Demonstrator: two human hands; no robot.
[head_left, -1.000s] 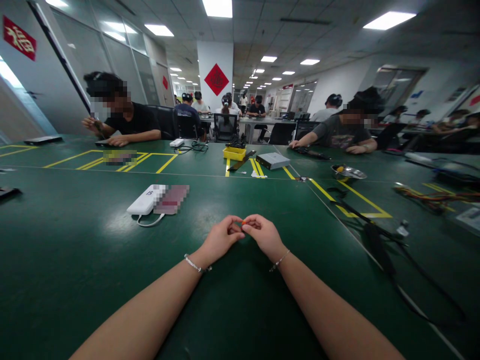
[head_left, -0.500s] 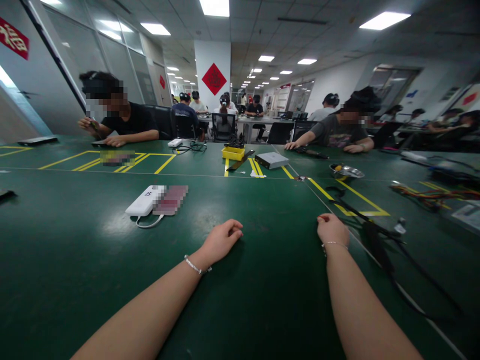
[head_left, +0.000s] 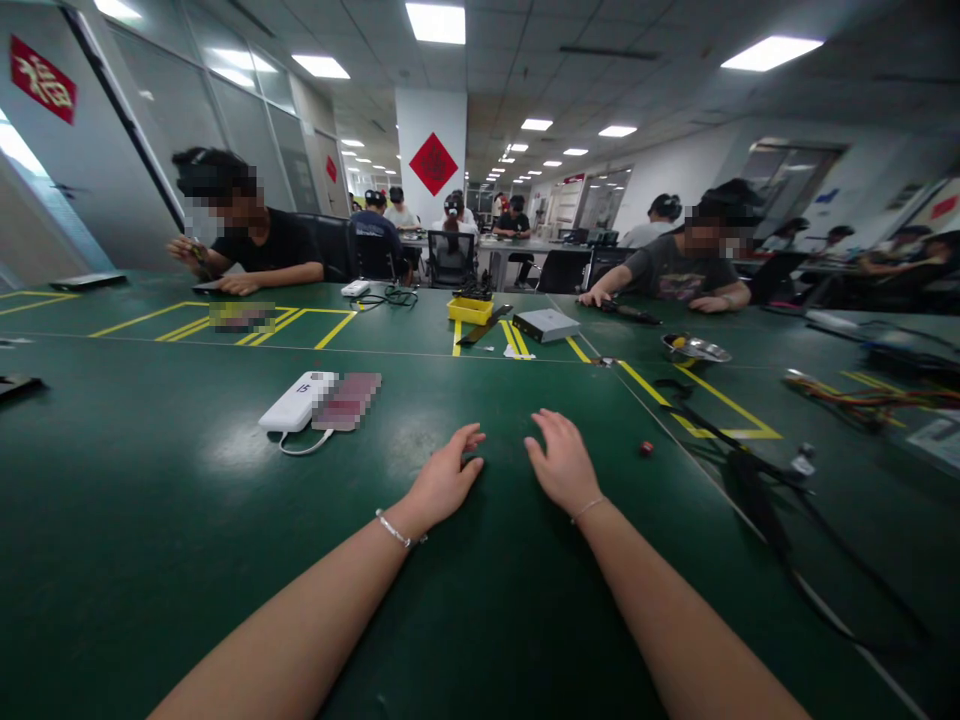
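Block (head_left: 646,449), small and red, lies on the green table (head_left: 480,620), to the right of the right hand (head_left: 564,462) and apart from it. Through the head camera I see that hand spread wide and empty, fingers pointing ahead. The left hand (head_left: 446,477) faces it across a gap, thumb parted from loosely bent fingers, likewise empty; whether it touches the table I cannot tell. A bracelet (head_left: 394,529) circles each wrist. Ahead and to the left of the left hand, a white power bank (head_left: 292,403) marked 15 lies beside a blurred reddish slab (head_left: 349,403), a white cable (head_left: 304,452) looping in front of them. Farther off I make out a yellow tray (head_left: 470,313) and, to its right, a grey box (head_left: 546,325). On my right, a metal bowl (head_left: 701,350) sits near some yellow tape (head_left: 742,435), and a black strap (head_left: 754,495) runs toward me past the block's right side. Across the table, a person in black (head_left: 274,245) sits at the left with a forearm on the top, and a person in grey (head_left: 682,265) sits at the right, one hand by a dark object (head_left: 632,313)
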